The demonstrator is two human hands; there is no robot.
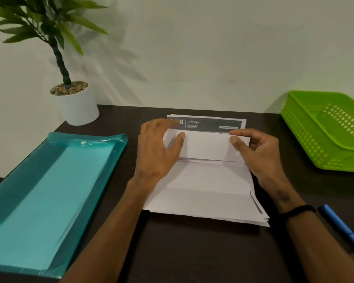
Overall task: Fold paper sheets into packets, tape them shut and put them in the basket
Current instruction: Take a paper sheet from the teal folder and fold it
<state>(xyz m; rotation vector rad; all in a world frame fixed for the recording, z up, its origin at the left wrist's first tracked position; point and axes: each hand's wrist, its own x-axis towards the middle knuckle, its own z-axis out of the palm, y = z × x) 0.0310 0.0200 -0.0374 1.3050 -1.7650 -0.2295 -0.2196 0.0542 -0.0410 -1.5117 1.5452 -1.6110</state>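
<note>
White paper sheet (206,149) sits mid-desk on top of a paper stack (202,199), lower part folded up so a blank flap covers most of the print. Above the flap a dark header band shows, reading "KITCHEN" in white, with a big "0" left of it (rest of that number hidden by fingers); smaller text under and right of it too blurred to read. Tiny print at the flap's lower left edge, looks like "PROPS", not sure.

Left hand (157,148) lies flat on the flap's left end, fingers relaxed and spread, thumb pressing the paper, fingertips over the header. Right hand (255,148) grasps the flap's right edge, thumb on top, fingers curled behind. Black band (298,211) on the right wrist.

Green basket (325,131) at far right of the dark desk (192,252), well apart from the sheet, nothing visible inside. Teal folder (49,197) on the left, holding paper. Potted plant (74,99) in white pot at back left. Blue pen (341,227) near the right forearm.
</note>
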